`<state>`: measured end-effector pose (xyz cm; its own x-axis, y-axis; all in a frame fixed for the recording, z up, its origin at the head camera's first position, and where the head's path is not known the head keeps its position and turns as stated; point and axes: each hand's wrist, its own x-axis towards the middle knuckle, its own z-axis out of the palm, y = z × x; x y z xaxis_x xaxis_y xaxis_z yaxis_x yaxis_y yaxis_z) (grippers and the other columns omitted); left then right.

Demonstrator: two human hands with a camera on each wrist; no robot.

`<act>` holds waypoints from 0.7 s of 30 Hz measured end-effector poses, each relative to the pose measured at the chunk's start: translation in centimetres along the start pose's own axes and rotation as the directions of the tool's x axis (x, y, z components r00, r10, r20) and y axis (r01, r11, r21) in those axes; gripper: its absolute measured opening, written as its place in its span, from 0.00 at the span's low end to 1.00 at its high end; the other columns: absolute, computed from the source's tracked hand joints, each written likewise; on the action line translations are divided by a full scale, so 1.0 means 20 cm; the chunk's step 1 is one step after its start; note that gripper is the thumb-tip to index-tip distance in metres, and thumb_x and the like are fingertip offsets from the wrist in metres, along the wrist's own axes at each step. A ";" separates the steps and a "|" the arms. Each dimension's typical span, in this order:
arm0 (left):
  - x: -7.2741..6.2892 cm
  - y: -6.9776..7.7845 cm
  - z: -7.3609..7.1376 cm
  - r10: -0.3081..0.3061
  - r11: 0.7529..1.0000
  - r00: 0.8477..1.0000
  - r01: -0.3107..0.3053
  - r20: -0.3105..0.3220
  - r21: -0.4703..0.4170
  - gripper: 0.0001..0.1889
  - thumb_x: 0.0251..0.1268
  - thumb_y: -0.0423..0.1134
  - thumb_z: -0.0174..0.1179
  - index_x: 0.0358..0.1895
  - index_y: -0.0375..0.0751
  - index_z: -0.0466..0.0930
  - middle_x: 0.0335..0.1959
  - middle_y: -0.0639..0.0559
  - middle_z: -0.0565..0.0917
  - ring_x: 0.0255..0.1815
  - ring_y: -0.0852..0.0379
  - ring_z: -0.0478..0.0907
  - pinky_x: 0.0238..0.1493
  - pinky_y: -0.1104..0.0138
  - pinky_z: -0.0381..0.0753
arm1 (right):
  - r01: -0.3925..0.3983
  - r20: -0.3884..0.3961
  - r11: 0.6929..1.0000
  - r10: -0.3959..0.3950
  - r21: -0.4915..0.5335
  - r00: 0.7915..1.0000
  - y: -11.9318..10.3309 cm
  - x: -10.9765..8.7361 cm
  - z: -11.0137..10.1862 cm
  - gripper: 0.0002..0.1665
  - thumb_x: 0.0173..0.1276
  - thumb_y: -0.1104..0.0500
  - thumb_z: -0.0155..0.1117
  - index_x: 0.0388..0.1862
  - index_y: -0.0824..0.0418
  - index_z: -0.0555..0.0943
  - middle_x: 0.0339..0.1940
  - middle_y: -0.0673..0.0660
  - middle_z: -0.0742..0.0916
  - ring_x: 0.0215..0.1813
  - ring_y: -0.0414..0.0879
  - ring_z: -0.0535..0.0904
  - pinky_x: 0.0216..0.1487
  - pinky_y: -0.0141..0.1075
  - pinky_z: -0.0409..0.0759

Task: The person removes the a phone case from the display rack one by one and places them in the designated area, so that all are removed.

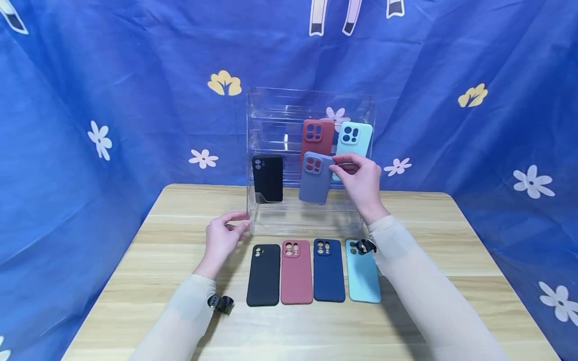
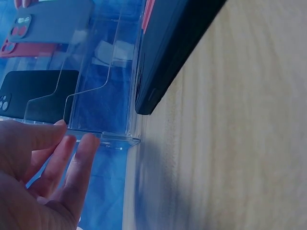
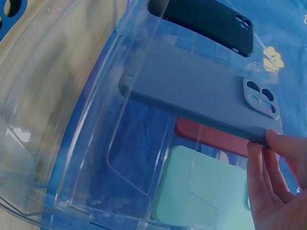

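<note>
A clear tiered display rack (image 1: 307,228) stands upright on the table. My right hand (image 1: 361,183) pinches the upper right edge of a lavender-blue phone case (image 1: 315,183), whose lower end sits behind the front lip of a lower tier. My left hand (image 1: 226,235) holds the rack's lower left side edge between thumb and fingers, as the left wrist view also shows. Left of the lavender-blue case, a black phone case (image 1: 268,180) stands in the rack. Behind and above it are a red phone case (image 1: 311,135) and a mint phone case (image 1: 356,138), the latter partly hidden by my right hand.
In front of the rack lie a black case (image 1: 264,276), a pink case (image 1: 297,276), a navy case (image 1: 329,276) and a light-blue case (image 1: 365,278) in a row on the wooden table (image 1: 149,291). A blue patterned curtain (image 1: 158,100) hangs behind the rack.
</note>
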<state>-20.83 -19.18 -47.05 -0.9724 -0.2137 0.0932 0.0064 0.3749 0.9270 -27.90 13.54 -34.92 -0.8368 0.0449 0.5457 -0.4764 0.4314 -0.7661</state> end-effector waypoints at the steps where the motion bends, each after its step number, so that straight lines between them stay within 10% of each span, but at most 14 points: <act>1: 0.00 0.00 0.00 0.002 1.000 1.000 -0.002 -0.002 0.004 0.14 0.66 0.34 0.70 0.54 0.39 0.88 0.43 0.34 0.90 0.29 0.36 0.89 0.25 0.55 0.90 | -0.002 -0.004 1.000 0.002 0.009 1.000 0.00 0.00 0.00 0.11 0.65 0.59 0.78 0.46 0.56 0.91 0.43 0.55 0.93 0.43 0.45 0.92 0.47 0.32 0.90; 21: 0.00 0.00 -0.01 0.007 1.000 1.000 -0.007 0.005 0.013 0.14 0.67 0.34 0.70 0.55 0.39 0.87 0.39 0.34 0.91 0.29 0.35 0.89 0.25 0.53 0.90 | -0.176 0.030 0.984 0.177 -0.029 0.984 -0.10 0.04 -0.26 0.15 0.62 0.53 0.80 0.48 0.53 0.91 0.39 0.52 0.93 0.34 0.38 0.87 0.32 0.28 0.80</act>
<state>-20.76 -19.34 -46.94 -0.9735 -0.2066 0.0979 0.0104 0.3879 0.9216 -26.26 17.30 -31.16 -0.9157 0.0935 0.3908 -0.3133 0.4429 -0.8401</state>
